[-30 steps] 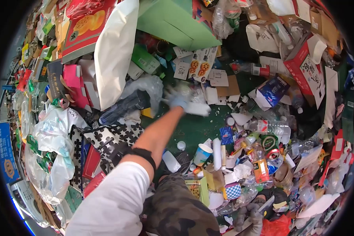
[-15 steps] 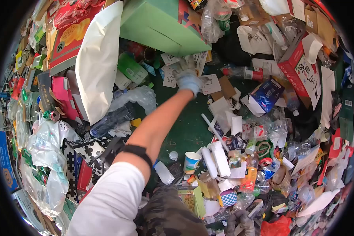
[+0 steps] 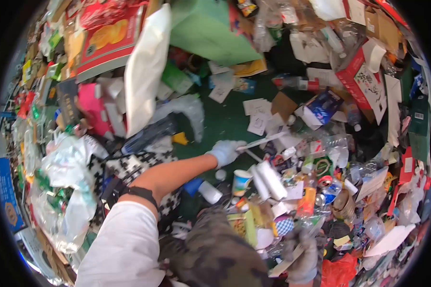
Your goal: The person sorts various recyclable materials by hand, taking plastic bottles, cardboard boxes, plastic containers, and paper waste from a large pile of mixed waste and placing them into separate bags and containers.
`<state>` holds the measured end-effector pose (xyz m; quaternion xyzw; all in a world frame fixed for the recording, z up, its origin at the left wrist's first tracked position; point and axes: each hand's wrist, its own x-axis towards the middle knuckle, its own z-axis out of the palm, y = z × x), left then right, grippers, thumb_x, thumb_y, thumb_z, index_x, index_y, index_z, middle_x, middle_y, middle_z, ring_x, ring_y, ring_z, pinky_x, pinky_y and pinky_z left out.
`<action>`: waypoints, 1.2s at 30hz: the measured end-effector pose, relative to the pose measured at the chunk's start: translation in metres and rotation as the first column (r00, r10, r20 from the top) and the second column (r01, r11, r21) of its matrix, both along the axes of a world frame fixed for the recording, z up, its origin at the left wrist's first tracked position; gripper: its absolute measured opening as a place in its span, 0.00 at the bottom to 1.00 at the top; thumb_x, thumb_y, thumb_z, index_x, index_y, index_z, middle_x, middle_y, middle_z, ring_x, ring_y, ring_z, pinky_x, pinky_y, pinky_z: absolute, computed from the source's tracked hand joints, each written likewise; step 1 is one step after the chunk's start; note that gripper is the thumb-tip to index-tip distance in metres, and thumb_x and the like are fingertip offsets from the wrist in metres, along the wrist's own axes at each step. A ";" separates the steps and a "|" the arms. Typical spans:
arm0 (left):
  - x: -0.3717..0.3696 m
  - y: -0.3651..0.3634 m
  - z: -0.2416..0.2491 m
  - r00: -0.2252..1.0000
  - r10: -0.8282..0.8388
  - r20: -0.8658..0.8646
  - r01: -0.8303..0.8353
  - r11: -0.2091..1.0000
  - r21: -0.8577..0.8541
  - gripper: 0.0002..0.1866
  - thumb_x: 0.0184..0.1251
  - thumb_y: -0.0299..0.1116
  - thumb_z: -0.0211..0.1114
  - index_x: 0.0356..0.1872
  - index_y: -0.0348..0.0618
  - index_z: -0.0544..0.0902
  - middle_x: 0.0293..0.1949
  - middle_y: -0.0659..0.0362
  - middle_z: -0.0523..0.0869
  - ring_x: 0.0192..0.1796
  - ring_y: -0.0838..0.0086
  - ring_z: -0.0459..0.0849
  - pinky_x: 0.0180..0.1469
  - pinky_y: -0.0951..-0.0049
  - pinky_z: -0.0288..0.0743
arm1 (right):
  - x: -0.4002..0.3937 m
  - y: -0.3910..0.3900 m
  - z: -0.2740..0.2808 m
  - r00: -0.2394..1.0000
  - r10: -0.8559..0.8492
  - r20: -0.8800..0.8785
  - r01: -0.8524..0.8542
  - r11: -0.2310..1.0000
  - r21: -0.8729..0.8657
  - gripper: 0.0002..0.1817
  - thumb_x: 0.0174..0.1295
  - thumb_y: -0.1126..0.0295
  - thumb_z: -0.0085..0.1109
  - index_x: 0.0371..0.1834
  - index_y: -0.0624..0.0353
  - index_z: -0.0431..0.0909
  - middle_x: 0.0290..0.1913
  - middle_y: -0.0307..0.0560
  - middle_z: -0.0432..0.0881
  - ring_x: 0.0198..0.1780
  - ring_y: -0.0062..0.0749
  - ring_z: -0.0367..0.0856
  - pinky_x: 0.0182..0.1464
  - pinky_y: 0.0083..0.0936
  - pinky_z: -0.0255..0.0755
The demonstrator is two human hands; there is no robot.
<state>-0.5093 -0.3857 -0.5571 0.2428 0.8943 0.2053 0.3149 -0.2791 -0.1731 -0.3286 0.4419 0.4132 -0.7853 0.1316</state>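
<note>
My left hand (image 3: 226, 153), in a pale glove, is closed around the near end of a thin white tube (image 3: 269, 139) above the green surface. The tube points right, over small litter. Low in the view, my right hand (image 3: 303, 260) wears a grey glove with curled fingers. A flat pale piece of card (image 3: 286, 263) is in its grip, partly covered by the fingers. Close to the left hand stand a paper cup (image 3: 241, 182) and white foam-like blocks (image 3: 272, 181). White printed cards (image 3: 258, 123) lie farther ahead.
A large green box (image 3: 210, 33) and a long white sheet (image 3: 147, 71) rise at the back. Plastic bags (image 3: 64, 165) pile up on the left. Bottles, cans and an orange drink bottle (image 3: 305, 201) crowd the right. Green floor (image 3: 225, 115) shows in the middle.
My left hand has left the printed cards, come back towards me and taken hold of the white tube. Several cards have shifted apart. My right hand has risen farther into view with the card.
</note>
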 end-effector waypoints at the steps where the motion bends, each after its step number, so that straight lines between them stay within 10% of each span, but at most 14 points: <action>1: 0.001 -0.011 0.017 0.932 0.162 0.324 -0.235 0.951 0.199 0.23 0.56 0.34 0.55 0.57 0.54 0.73 0.45 0.54 0.81 0.44 0.59 0.80 0.48 0.63 0.72 | -0.001 0.003 -0.001 0.998 -0.061 0.001 0.061 0.998 0.004 0.13 0.57 0.58 0.55 0.36 0.55 0.76 0.26 0.41 0.78 0.13 0.21 0.68 0.12 0.19 0.60; 2: 0.003 -0.024 0.007 0.977 0.214 -0.008 -0.196 0.909 0.368 0.18 0.57 0.33 0.57 0.51 0.51 0.77 0.35 0.54 0.83 0.34 0.65 0.82 0.38 0.68 0.75 | -0.004 0.001 -0.002 0.994 -0.108 0.018 0.109 0.994 -0.006 0.12 0.58 0.58 0.55 0.36 0.54 0.76 0.26 0.40 0.79 0.14 0.22 0.69 0.12 0.20 0.60; 4: -0.007 -0.058 0.099 0.812 0.373 0.449 -0.552 0.739 0.386 0.21 0.53 0.26 0.63 0.52 0.42 0.76 0.38 0.61 0.82 0.35 0.82 0.76 0.37 0.78 0.73 | -0.013 -0.005 -0.006 0.954 -0.298 0.020 0.296 0.952 0.077 0.11 0.60 0.61 0.52 0.40 0.54 0.77 0.30 0.38 0.81 0.17 0.19 0.71 0.11 0.16 0.60; 5: -0.004 -0.085 0.115 0.744 0.304 0.595 -0.668 0.378 0.641 0.21 0.53 0.26 0.64 0.51 0.38 0.77 0.39 0.62 0.82 0.36 0.82 0.77 0.37 0.79 0.73 | -0.009 0.004 -0.006 0.980 -0.185 -0.077 0.190 0.979 0.070 0.11 0.62 0.62 0.51 0.42 0.54 0.77 0.32 0.38 0.81 0.18 0.17 0.72 0.11 0.14 0.60; 7: 0.000 -0.157 0.184 0.716 0.509 0.479 -0.695 0.452 0.559 0.15 0.54 0.25 0.65 0.44 0.33 0.79 0.38 0.57 0.83 0.35 0.78 0.81 0.38 0.78 0.75 | -0.009 0.001 0.005 0.977 -0.109 -0.185 0.135 0.982 0.133 0.12 0.62 0.64 0.51 0.44 0.56 0.77 0.33 0.39 0.81 0.18 0.14 0.71 0.10 0.10 0.57; 11: 0.097 -0.248 0.313 0.485 0.791 0.372 -0.688 0.084 0.720 0.10 0.57 0.24 0.62 0.41 0.36 0.79 0.38 0.54 0.82 0.33 0.78 0.81 0.40 0.76 0.77 | -0.007 -0.013 0.011 0.969 -0.123 -0.216 0.158 0.976 0.152 0.14 0.61 0.66 0.53 0.48 0.57 0.76 0.39 0.44 0.81 0.20 0.13 0.70 0.12 0.08 0.56; 14: 0.205 -0.341 0.248 0.342 0.938 -0.059 -0.695 0.295 0.656 0.14 0.52 0.26 0.63 0.43 0.49 0.80 0.37 0.63 0.83 0.40 0.69 0.80 0.38 0.71 0.76 | -0.002 -0.004 -0.010 0.969 -0.048 -0.241 0.089 0.982 0.164 0.14 0.61 0.67 0.53 0.49 0.57 0.76 0.39 0.43 0.81 0.24 0.14 0.72 0.18 0.08 0.61; 17: 0.282 -0.375 0.188 0.722 0.518 -0.459 -0.518 0.844 0.137 0.17 0.57 0.31 0.57 0.50 0.50 0.76 0.38 0.54 0.83 0.36 0.66 0.83 0.37 0.68 0.75 | -0.001 0.008 -0.039 0.959 0.022 -0.281 0.030 0.984 0.178 0.17 0.60 0.68 0.54 0.53 0.56 0.73 0.40 0.42 0.80 0.29 0.17 0.74 0.27 0.10 0.67; 22: 0.302 -0.331 0.143 0.845 0.337 -0.416 -0.530 0.633 -0.564 0.18 0.59 0.38 0.54 0.51 0.47 0.71 0.40 0.50 0.79 0.43 0.59 0.81 0.42 0.59 0.75 | 0.001 0.002 -0.052 0.971 -0.010 -0.239 0.025 0.998 0.057 0.26 0.58 0.70 0.55 0.62 0.59 0.63 0.42 0.42 0.77 0.36 0.22 0.75 0.40 0.23 0.73; 26: 0.310 -0.323 0.199 0.782 0.553 -0.288 -0.576 0.817 0.006 0.15 0.58 0.34 0.59 0.47 0.46 0.74 0.42 0.49 0.79 0.39 0.62 0.82 0.38 0.65 0.76 | 0.007 0.003 -0.058 0.975 0.086 -0.205 -0.071 0.995 0.076 0.15 0.59 0.70 0.55 0.49 0.63 0.74 0.36 0.43 0.78 0.37 0.26 0.77 0.41 0.23 0.73; 28: 0.336 -0.382 0.149 0.371 0.806 0.460 -0.924 0.368 0.100 0.13 0.60 0.32 0.59 0.46 0.43 0.75 0.38 0.51 0.81 0.35 0.66 0.81 0.37 0.70 0.75 | 0.009 0.002 -0.059 0.970 0.110 -0.219 -0.079 0.986 0.145 0.14 0.60 0.69 0.54 0.48 0.63 0.74 0.34 0.44 0.79 0.37 0.27 0.77 0.42 0.22 0.73; 31: 0.327 -0.394 0.188 0.195 0.843 0.502 -0.871 0.384 -0.306 0.13 0.59 0.29 0.58 0.46 0.43 0.79 0.29 0.60 0.81 0.31 0.78 0.79 0.34 0.79 0.73 | 0.008 0.017 -0.086 0.955 0.239 -0.177 -0.206 0.961 0.184 0.13 0.60 0.69 0.53 0.47 0.61 0.75 0.38 0.44 0.80 0.37 0.28 0.78 0.38 0.22 0.73; 34: 0.321 -0.409 0.151 0.779 0.599 0.183 -0.389 0.692 -0.608 0.20 0.56 0.47 0.58 0.44 0.47 0.81 0.35 0.52 0.84 0.35 0.66 0.83 0.38 0.65 0.75 | 0.002 -0.002 -0.077 0.871 0.439 -0.220 -0.316 0.844 0.433 0.11 0.59 0.71 0.54 0.45 0.59 0.76 0.35 0.42 0.80 0.34 0.26 0.76 0.34 0.21 0.71; 36: 0.328 -0.387 0.111 0.929 0.360 0.091 -0.179 0.649 -0.739 0.20 0.56 0.48 0.57 0.44 0.48 0.82 0.35 0.52 0.84 0.36 0.65 0.83 0.38 0.65 0.75 | -0.004 -0.024 -0.056 0.856 0.481 -0.189 -0.316 0.777 0.544 0.09 0.58 0.71 0.55 0.42 0.58 0.77 0.31 0.40 0.80 0.26 0.22 0.73 0.27 0.19 0.67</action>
